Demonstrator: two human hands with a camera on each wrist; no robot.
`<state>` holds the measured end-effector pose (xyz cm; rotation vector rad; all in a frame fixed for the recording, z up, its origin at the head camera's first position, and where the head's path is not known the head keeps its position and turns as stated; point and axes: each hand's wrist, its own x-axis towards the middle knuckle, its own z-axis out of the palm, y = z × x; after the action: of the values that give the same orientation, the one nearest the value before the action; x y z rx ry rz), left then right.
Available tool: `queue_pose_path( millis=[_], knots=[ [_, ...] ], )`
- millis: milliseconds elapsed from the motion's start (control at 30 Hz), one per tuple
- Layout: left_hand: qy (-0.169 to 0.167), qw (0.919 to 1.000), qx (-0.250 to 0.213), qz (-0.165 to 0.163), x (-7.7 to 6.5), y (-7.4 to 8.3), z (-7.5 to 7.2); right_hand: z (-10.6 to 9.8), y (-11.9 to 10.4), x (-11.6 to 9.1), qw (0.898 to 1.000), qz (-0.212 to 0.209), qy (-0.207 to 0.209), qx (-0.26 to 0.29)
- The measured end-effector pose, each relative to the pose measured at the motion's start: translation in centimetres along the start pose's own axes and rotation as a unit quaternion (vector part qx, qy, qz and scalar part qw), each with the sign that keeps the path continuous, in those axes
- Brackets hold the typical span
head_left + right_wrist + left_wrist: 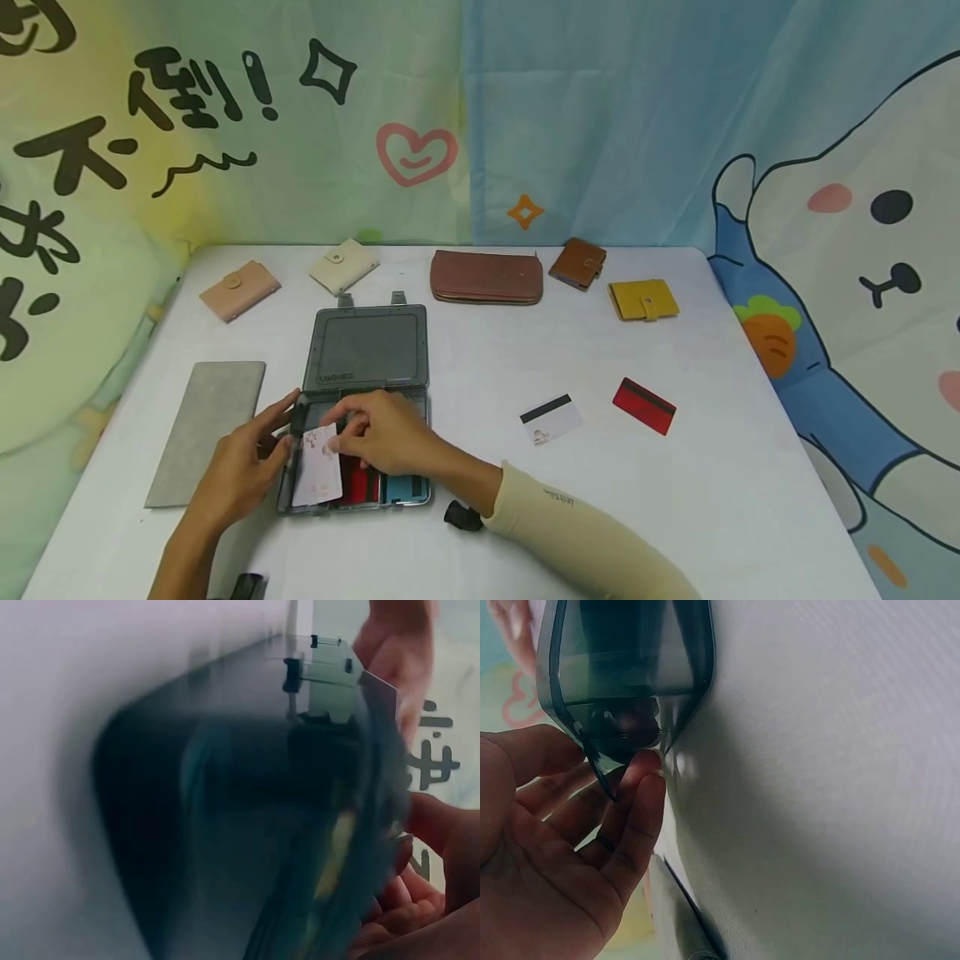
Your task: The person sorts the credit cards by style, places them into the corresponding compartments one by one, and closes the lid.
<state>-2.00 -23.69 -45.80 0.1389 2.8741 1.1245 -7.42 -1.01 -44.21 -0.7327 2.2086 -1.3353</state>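
Observation:
A dark translucent plastic case lies with its lid folded back on the white table. My left hand grips the case's left side; in the left wrist view its fingertips touch the case's end wall. Over the case, my right hand pinches the right edge of a white patterned card, which lies slanted over the left compartment. A red card and a blue card show in the compartments beside it. In the right wrist view, the case is blurred and hides part of the right hand.
A grey flat folder lies left of the case. To the right are a white card and a red card. Along the back sit several wallets, including a long brown wallet and a yellow wallet.

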Motion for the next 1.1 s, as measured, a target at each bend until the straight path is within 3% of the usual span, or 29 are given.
queue_pose_path(
  millis=[200,367,533,867,1000,1100],
  knots=[
    [-0.002,1.0,-0.001,-0.002,0.0,0.0,0.0,0.5,0.0,0.4,0.994,-0.015,-0.015,-0.105],
    [-0.006,0.9999,-0.003,-0.012,0.0,0.1,0.0,-0.9,1.0,-0.8,0.997,-0.032,-0.009,-0.068],
    [-0.004,0.9999,0.0,-0.011,0.0,0.2,0.0,-4.0,2.8,-3.3,0.999,-0.033,0.008,-0.013],
    [0.0,1.0,0.004,-0.008,0.0,0.2,-0.1,-11.5,7.3,-10.6,0.992,0.059,0.107,-0.04],
    [0.004,1.0,0.008,-0.004,0.0,0.2,-0.1,-14.5,9.4,-14.0,0.983,0.095,0.144,-0.063],
    [0.001,1.0,0.006,-0.005,0.0,0.2,0.0,-16.4,10.7,-16.5,0.97,0.137,0.178,-0.098]
  ],
)
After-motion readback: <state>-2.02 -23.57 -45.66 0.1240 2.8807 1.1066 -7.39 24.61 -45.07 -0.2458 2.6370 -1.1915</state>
